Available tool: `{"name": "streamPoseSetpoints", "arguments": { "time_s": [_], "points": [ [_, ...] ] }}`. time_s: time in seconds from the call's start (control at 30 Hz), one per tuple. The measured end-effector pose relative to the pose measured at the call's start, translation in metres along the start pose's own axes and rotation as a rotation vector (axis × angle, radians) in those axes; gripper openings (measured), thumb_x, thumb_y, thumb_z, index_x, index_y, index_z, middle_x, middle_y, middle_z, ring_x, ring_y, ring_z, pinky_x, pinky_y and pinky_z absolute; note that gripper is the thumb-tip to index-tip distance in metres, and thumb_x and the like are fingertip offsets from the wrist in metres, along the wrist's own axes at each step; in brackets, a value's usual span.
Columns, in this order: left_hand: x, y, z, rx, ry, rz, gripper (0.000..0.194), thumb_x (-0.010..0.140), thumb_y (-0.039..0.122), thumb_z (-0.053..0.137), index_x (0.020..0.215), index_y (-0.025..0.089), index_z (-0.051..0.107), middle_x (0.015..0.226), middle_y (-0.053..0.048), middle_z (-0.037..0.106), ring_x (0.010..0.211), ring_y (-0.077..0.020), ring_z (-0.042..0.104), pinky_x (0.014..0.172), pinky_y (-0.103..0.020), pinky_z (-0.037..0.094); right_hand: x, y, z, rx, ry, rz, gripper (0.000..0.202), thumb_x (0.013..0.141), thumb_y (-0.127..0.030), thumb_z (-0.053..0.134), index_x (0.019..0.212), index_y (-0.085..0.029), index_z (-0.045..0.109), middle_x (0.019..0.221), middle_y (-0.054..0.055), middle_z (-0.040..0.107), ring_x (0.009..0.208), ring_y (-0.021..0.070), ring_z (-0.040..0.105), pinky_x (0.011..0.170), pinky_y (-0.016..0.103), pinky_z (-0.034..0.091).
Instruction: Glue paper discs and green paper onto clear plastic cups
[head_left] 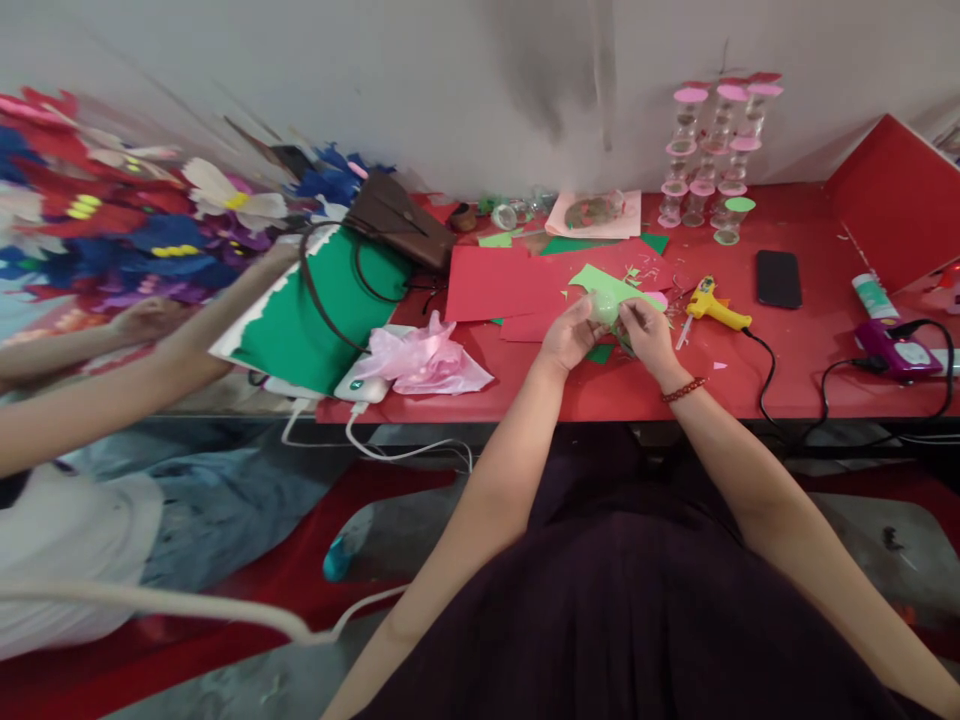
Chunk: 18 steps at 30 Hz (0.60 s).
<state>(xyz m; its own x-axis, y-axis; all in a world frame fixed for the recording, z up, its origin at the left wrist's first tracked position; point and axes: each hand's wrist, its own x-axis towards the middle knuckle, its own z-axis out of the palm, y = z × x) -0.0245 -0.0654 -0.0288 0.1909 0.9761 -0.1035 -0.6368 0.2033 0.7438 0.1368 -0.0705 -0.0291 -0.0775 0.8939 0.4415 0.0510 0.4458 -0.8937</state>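
A clear, rounded plastic piece (604,307), looking like the end of a cut bottle, is held up over the red table. My left hand (570,335) is closed around its left side. On its right edge, the fingers of my right hand (646,330) are pinched together; their tips are partly hidden. Light green paper (592,280) lies just behind the plastic, on sheets of red paper (495,283). To the right of my hands rests a yellow glue gun (718,307) with a glue stick near its tip.
Stacked clear plastic shapes with pink discs (703,150) stand by the wall. A black phone (778,278) and a purple power socket (904,352) lie right. Left are a pink plastic bag (427,360), a brown bag (401,220), a green board (315,310) and another person's arm (150,370).
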Motion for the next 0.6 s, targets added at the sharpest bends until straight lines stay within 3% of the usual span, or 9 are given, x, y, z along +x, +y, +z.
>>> {"name": "streamPoseSetpoints", "arguments": {
  "time_s": [0.2, 0.4, 0.5, 0.6],
  "points": [
    [-0.003, 0.002, 0.001, 0.035, -0.004, 0.002, 0.042, 0.091, 0.023, 0.075, 0.133, 0.025, 0.072, 0.108, -0.003, 0.082, 0.102, -0.0178, 0.077, 0.092, -0.030, 0.058, -0.001, 0.001, -0.001, -0.071, 0.031, -0.024, 0.048, 0.096, -0.071, 0.057, 0.080, -0.026, 0.058, 0.065, -0.002, 0.056, 0.060, 0.0158, 0.052, 0.063, 0.032, 0.043],
    [-0.005, -0.002, 0.005, 0.074, -0.044, 0.017, 0.048, 0.083, 0.008, 0.077, 0.126, 0.030, 0.076, 0.131, -0.002, 0.078, 0.116, -0.0197, 0.075, 0.103, -0.034, 0.057, -0.003, 0.001, -0.006, -0.230, 0.163, -0.089, 0.032, 0.100, -0.051, 0.058, 0.083, -0.025, 0.063, 0.073, 0.002, 0.065, 0.068, 0.0186, 0.057, 0.072, 0.033, 0.046],
    [-0.008, -0.002, 0.010, 0.058, -0.059, 0.006, 0.059, 0.080, 0.005, 0.079, 0.132, 0.032, 0.072, 0.148, -0.002, 0.069, 0.121, -0.0209, 0.075, 0.107, -0.037, 0.057, -0.003, -0.001, -0.008, -0.273, 0.150, -0.119, 0.032, 0.101, -0.050, 0.056, 0.084, -0.025, 0.066, 0.078, 0.004, 0.069, 0.073, 0.0197, 0.061, 0.076, 0.033, 0.049],
    [-0.010, 0.000, 0.013, 0.042, -0.037, -0.012, 0.068, 0.082, 0.010, 0.082, 0.142, 0.037, 0.065, 0.143, -0.001, 0.072, 0.117, -0.0188, 0.076, 0.106, -0.036, 0.057, -0.003, -0.001, -0.007, -0.307, 0.114, -0.149, 0.030, 0.102, -0.046, 0.054, 0.085, -0.026, 0.068, 0.085, 0.006, 0.074, 0.080, 0.0217, 0.066, 0.080, 0.034, 0.053]
  ]
}}
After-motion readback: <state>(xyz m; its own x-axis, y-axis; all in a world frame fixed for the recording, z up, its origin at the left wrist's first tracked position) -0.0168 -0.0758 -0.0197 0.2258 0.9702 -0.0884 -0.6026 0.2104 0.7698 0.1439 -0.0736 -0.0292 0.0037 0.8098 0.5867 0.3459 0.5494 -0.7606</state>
